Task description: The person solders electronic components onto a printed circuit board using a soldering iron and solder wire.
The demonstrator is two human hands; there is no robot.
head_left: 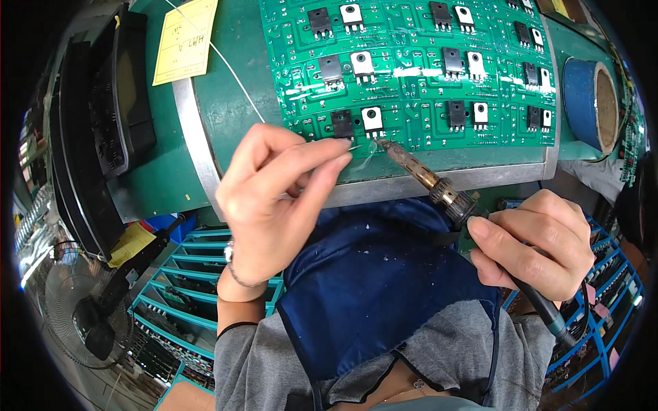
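Observation:
My right hand is closed round the handle of a soldering iron. The iron's tip meets the legs of a silver-faced transistor at the near edge of a large green circuit board, where a wisp of smoke shows. Pinched between the thumb and forefinger of my left hand is a thin solder wire; its short end pokes out toward the iron's tip. Beside that transistor is a black one, its legs partly hidden by my fingers. Several such black and silver pairs stand in rows across the board.
The green worktop has a metal edge strip. A yellow handwritten slip lies at the far left, near black trays. At right stands a blue roll. Below are a fan and teal racks holding boards.

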